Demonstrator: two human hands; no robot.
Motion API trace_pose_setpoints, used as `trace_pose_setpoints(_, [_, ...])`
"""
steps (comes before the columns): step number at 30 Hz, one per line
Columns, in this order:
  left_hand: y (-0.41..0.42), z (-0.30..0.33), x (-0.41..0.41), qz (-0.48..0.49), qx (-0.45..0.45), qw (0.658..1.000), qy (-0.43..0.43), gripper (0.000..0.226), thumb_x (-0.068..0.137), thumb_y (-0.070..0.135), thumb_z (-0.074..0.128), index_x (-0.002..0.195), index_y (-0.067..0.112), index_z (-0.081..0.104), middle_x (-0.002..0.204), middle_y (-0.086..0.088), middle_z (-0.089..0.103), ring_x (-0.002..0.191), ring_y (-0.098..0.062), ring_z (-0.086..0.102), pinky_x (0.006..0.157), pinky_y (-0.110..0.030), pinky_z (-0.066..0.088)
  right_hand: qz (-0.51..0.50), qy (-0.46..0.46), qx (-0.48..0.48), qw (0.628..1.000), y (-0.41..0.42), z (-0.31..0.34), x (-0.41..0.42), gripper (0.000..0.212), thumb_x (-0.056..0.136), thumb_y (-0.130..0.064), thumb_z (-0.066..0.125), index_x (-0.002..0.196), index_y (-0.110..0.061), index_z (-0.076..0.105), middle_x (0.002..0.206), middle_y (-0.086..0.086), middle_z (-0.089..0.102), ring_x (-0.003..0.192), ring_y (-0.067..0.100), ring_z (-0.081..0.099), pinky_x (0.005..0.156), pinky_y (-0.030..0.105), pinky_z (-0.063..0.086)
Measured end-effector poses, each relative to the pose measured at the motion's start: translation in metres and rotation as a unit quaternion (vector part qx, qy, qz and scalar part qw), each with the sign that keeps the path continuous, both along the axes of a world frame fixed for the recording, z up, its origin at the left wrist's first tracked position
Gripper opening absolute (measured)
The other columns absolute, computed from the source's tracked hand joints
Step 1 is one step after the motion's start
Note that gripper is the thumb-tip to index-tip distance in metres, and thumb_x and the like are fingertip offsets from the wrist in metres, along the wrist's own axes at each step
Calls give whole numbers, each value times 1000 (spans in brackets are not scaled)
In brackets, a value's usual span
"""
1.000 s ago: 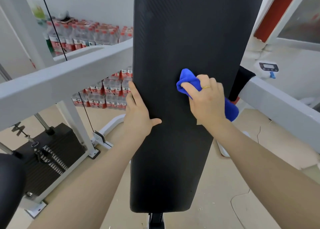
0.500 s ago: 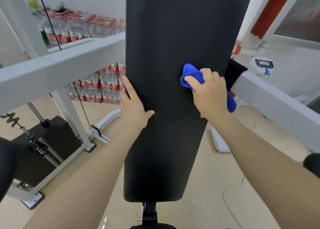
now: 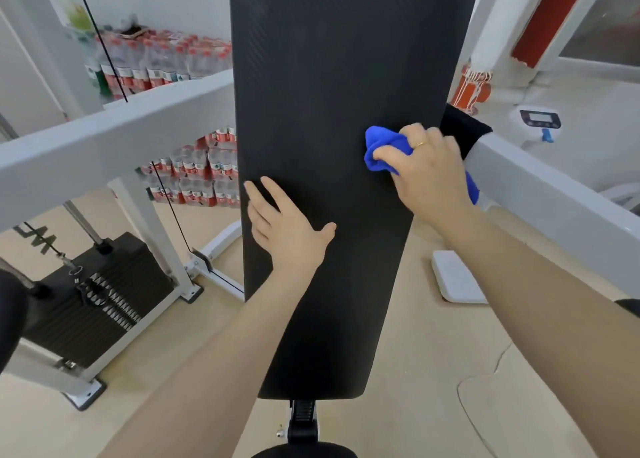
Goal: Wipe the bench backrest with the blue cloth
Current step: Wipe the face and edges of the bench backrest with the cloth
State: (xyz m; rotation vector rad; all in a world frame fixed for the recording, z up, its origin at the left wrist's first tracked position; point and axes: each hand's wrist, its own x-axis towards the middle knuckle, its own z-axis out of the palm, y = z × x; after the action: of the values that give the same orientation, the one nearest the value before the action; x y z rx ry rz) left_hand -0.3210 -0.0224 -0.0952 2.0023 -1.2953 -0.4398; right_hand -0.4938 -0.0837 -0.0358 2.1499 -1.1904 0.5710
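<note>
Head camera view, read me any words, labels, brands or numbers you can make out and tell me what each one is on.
No text can be read here.
Water bottle packs: red labels, print too blurred to read.
White device with a screen: display and buttons too small to read.
Weight stack: pale marks on the plates, not legible.
Bench backrest, blue cloth: no print visible.

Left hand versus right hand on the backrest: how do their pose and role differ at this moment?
The left hand lies flat and empty, fingers spread near the left edge of the backrest; the right hand is curled around the blue cloth, near the right edge. The left hand sits lower on the pad than the right. A ring shows on the right hand only. Both are bare and touch the same black pad.
</note>
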Motion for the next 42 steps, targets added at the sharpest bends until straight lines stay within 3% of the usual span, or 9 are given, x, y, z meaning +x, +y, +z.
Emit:
trace_pose_setpoints(4, [-2,-9,-6,7,-5,1000,-23,124,69,40,78,145,12,-17,154,-11,-19,143,-33,-5,114,-47,6,-16,-111,-5,994,8,-28,9,27,70,-4,69,94,-17,67,98,15,57,70,32,49,61,35,37])
trace_pose_setpoints(10, [2,-22,2,-13,-8,992,-127,128,66,45,78,144,9,-17,153,-17,-19,142,-37,-1,115,-45,6,51,-1,90,995,44,-122,-9,44,50,-6,85,89,-20,72,98,13,61,72,28,55,63,34,49])
trace_pose_setpoints(17, [0,-27,6,-15,8,982,-190,127,67,47,76,144,8,-17,153,-20,-18,141,-40,2,114,-48,10,7,-142,-24,990,-4,-23,-13,28,74,-5,68,100,-16,66,110,19,54,83,39,52,69,41,42])
trace_pose_setpoints(21, [0,-31,6,-5,5,977,-213,126,66,51,75,145,9,-14,154,-20,-14,141,-40,5,113,-48,13,6,-170,-22,985,-3,-46,-14,27,76,-5,65,101,-14,66,107,22,55,82,39,52,70,38,41])
trace_pose_setpoints(26, [1,-30,5,0,4,975,-223,127,65,49,77,145,8,-12,154,-20,-12,141,-40,7,113,-47,14,47,-83,33,995,27,-126,-33,35,61,-2,78,93,-15,71,104,13,46,71,35,56,62,35,44])
trace_pose_setpoints(29, [2,-30,5,-4,1,976,-219,126,66,47,77,145,7,-12,154,-21,-13,141,-40,5,114,-45,12,65,-48,31,996,23,-108,-38,37,59,-1,77,91,-17,71,107,9,42,70,32,54,64,35,45])
trace_pose_setpoints(34, [2,-30,3,-6,9,976,-216,126,67,48,75,144,6,-15,153,-21,-15,141,-40,3,115,-45,9,42,-123,-76,989,-10,-36,-28,30,66,1,70,91,-16,69,100,17,58,68,32,52,62,34,40])
trace_pose_setpoints(38, [3,-27,4,-7,16,976,-218,126,67,49,75,144,7,-16,153,-21,-15,141,-40,3,115,-44,9,29,-183,-51,981,2,-82,-26,27,71,-3,68,97,-13,70,110,16,49,75,37,55,66,39,47])
trace_pose_setpoints(42, [6,-24,3,-11,28,974,-226,127,68,50,74,144,6,-17,153,-22,-15,141,-40,5,115,-44,10,55,-64,30,996,32,-131,-34,46,53,1,82,93,-19,71,111,8,38,77,32,55,64,36,48])
